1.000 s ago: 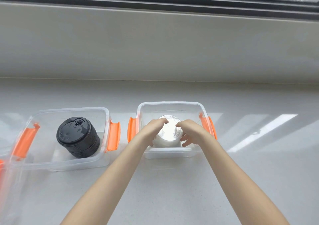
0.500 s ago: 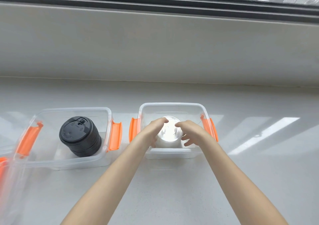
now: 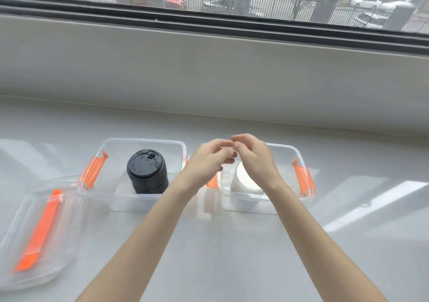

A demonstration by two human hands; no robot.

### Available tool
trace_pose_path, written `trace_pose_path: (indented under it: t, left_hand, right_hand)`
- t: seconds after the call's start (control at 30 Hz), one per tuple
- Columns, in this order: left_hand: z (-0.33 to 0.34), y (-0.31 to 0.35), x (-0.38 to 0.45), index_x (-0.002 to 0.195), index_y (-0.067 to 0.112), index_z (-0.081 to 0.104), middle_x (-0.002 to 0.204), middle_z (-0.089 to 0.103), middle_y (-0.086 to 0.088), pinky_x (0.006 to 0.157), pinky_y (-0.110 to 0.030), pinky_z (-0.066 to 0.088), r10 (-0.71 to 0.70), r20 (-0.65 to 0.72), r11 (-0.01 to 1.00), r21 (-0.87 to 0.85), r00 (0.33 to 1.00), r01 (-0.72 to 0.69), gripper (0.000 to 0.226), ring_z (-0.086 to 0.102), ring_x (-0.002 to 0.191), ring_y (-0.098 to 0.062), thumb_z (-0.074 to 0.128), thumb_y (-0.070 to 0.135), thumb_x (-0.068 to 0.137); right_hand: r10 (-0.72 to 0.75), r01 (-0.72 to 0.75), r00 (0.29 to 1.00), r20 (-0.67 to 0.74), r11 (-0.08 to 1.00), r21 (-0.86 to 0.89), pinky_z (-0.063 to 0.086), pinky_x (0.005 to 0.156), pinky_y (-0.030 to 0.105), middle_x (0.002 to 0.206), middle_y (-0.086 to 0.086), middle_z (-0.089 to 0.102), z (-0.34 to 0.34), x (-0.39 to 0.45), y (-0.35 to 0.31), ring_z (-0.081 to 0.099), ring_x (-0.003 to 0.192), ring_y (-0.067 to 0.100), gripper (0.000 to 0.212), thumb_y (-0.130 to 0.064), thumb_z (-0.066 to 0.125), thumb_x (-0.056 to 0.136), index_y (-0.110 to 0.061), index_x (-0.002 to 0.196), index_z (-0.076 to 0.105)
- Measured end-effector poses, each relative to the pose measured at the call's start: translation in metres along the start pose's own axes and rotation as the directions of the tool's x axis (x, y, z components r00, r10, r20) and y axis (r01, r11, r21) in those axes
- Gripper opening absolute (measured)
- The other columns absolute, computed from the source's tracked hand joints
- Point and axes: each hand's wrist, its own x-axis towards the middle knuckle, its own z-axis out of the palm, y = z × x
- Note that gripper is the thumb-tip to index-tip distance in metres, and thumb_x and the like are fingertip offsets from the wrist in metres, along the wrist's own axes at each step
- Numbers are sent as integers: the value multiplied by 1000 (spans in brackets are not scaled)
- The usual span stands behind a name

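Observation:
My left hand (image 3: pixel 209 162) and my right hand (image 3: pixel 253 160) are raised above the gap between two clear boxes, fingertips meeting. Both pinch a thin translucent lid (image 3: pixel 227 149), which is blurred and barely visible. Below my right hand, a white stack of lids (image 3: pixel 243 182) stands in the right clear box (image 3: pixel 299 156), which has orange clips. The left clear box (image 3: pixel 144 142) holds a stack of black cup lids (image 3: pixel 147 170).
A third clear container with an orange clip (image 3: pixel 37 232) lies blurred at the lower left. All stand on a pale grey sill. A low wall (image 3: pixel 209 74) and a window rise behind them.
Both hands have risen from the top of the white stack and shifted a little left, fingertips drawn together. The camera has swung right and up, showing the window.

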Motion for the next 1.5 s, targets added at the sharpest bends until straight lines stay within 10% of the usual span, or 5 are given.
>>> trace_pose_path:
  t: [0.27, 0.53, 0.8, 1.07, 1.5]
  left_hand:
    - [-124, -36, -72, 93, 17, 67, 88, 72, 2, 81, -9, 49, 291, -313, 953, 181, 904, -244, 20, 68, 83, 0, 53, 4, 86]
    - [-252, -129, -116, 106, 8, 65, 112, 67, -8, 83, -18, 42, 84, -771, 970, 209, 632, 125, 26, 60, 94, -12, 50, 6, 86]
    - [-298, -218, -136, 136, 6, 37, 152, 21, -22, 116, -39, 18, -227, -723, 780, 266, 652, 567, 51, 18, 142, -30, 45, 17, 87]
    - [-303, -236, -136, 137, 1, 32, 145, 33, -21, 112, -40, 25, -267, -733, 732, 268, 626, 627, 58, 28, 136, -33, 47, 17, 84]
    - [-315, -146, -130, 138, 8, 31, 135, 47, -13, 107, -42, 35, -182, -861, 969, -74, 475, 236, 55, 44, 125, -30, 45, 21, 87]
  right_hand:
    - [-232, 196, 961, 151, 955, 224, 55, 79, 28, 77, -5, 68, 114, -44, -55, 67, 75, 11, 26, -2, 48, 89, -19, 86, 66]
    - [-61, -12, 913, 404, 984, 175, 51, 61, 22, 69, 0, 65, 249, -76, -40, 62, 53, -1, 24, 2, 48, 85, -11, 87, 69]
    - [163, 4, 828, 536, 955, -296, 40, 93, 29, 127, 17, 58, 330, -95, -3, 52, 120, 29, 38, -13, 40, 91, 1, 124, 53]
    - [150, 24, 838, 524, 950, -310, 15, 54, 28, 67, 3, 36, 351, -96, -1, 39, 72, 22, 38, -4, 37, 87, -15, 53, 23]
    - [-113, -95, 910, 398, 879, 468, 52, 65, 21, 80, -2, 64, 296, -75, -93, 64, 63, 2, 27, -4, 51, 90, -24, 104, 61]
